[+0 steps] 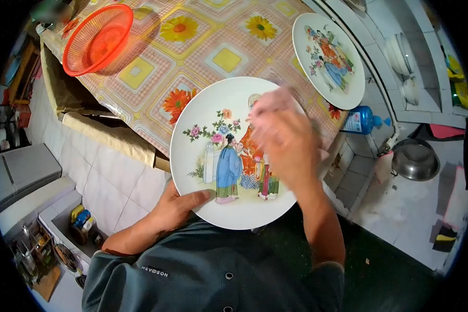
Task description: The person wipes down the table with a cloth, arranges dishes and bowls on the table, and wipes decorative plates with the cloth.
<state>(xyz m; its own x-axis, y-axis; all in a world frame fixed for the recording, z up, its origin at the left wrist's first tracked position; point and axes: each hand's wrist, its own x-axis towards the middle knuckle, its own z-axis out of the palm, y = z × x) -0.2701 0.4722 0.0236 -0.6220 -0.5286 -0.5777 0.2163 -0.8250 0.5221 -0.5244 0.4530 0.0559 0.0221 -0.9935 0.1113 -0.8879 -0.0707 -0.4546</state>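
A white plate [208, 156] painted with robed figures and flowers is held up in front of my body. My left hand [184, 202] grips its lower left rim, with the thumb lying on the face of the plate. Over the plate's upper right part is my right hand [291, 145], blurred by motion, closed on a pinkish cloth [275, 104] that lies against the painted face. The right-hand fingers are partly smeared. A second painted plate [330, 60] rests on the table's right edge.
A patterned tablecloth [203, 57] covers the table beyond the plate. On it at the upper left sits an orange plastic basket [99, 41]. A blue bottle [360, 120] stands beside the table's right corner. A metal basin [416, 159] is on the floor at the right.
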